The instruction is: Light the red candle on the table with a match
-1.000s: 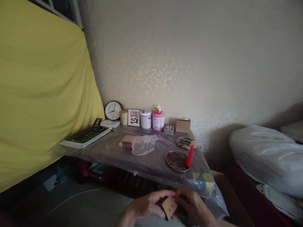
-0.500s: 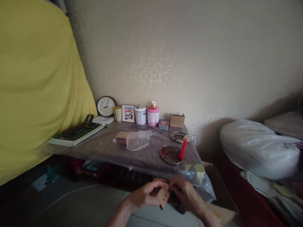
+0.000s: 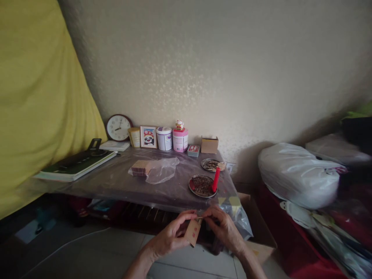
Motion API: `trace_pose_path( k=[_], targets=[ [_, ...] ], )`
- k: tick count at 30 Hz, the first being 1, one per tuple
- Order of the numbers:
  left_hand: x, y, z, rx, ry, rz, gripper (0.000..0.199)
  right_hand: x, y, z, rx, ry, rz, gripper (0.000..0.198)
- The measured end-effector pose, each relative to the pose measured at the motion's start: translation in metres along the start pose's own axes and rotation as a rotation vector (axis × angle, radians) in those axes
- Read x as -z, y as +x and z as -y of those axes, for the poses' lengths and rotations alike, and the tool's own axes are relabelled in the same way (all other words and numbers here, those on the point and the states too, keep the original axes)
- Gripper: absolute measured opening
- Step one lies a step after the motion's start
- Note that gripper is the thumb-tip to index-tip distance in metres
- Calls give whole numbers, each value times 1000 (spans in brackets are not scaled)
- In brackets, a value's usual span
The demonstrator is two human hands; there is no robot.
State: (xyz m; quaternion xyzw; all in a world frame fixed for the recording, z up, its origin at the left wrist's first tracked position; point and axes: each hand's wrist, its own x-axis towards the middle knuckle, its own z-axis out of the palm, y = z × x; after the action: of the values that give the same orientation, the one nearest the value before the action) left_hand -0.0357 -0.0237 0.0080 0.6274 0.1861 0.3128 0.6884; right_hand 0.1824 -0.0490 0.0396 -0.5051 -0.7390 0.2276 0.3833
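Observation:
My left hand (image 3: 173, 233) is closed around a small tan matchbox (image 3: 192, 232) with red print, held tilted in front of the table edge. Thumb and fingers of my right hand (image 3: 222, 226) are pinched together at the box's upper right edge, on a thin pale matchstick (image 3: 199, 217). Its far end cannot be made out. Beyond my hands, a red candle (image 3: 216, 180) stands upright at the right side of a round metal plate (image 3: 190, 190) holding dark burnt bits. Behind it, another plate (image 3: 202, 167) carries used matchsticks (image 3: 218, 166).
A stack of matchboxes (image 3: 141, 168) sits partly in clear plastic wrap (image 3: 162, 169) on the plastic-covered table (image 3: 116, 190). Along the wall are a clock (image 3: 118, 128), tins (image 3: 164, 138), a picture frame (image 3: 148, 136) and an open carton (image 3: 209, 145). White bags (image 3: 296, 174) lie at right.
The view has shifted right, so the tabletop things appear further left. My right hand has risen slightly by the matchbox, and the pale stick between its fingers shows more clearly.

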Motion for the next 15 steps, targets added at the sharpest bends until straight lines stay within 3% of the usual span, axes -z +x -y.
trace_pose_path(
  k=[9,15],
  targets=[
    [-9,1,-4,-29,153,-15,58,1,-2,6,57,-22,6,16],
    [-14,4,-10,-46,101,11,57,-1,-2,16,5,63,-9,10]
  ],
)
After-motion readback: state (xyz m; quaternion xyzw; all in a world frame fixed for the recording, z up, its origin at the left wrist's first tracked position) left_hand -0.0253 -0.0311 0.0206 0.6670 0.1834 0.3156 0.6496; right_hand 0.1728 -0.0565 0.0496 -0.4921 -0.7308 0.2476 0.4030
